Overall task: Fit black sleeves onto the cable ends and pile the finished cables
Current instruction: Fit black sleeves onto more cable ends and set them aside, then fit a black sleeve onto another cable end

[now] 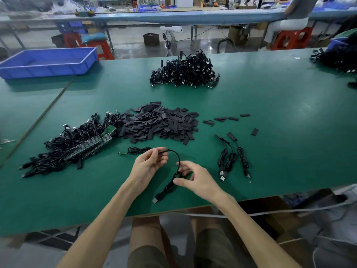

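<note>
A person's bare forearms [108,215] reach over the green bench's [280,136] near edge. The left hand [149,162] pinches one end of a black cable [177,158]. The right hand [195,178] pinches its bundled middle, and its plug points toward the near edge. Beyond the hands lies a heap of black sleeves [160,124], with three cables [231,157] to the right.
</note>
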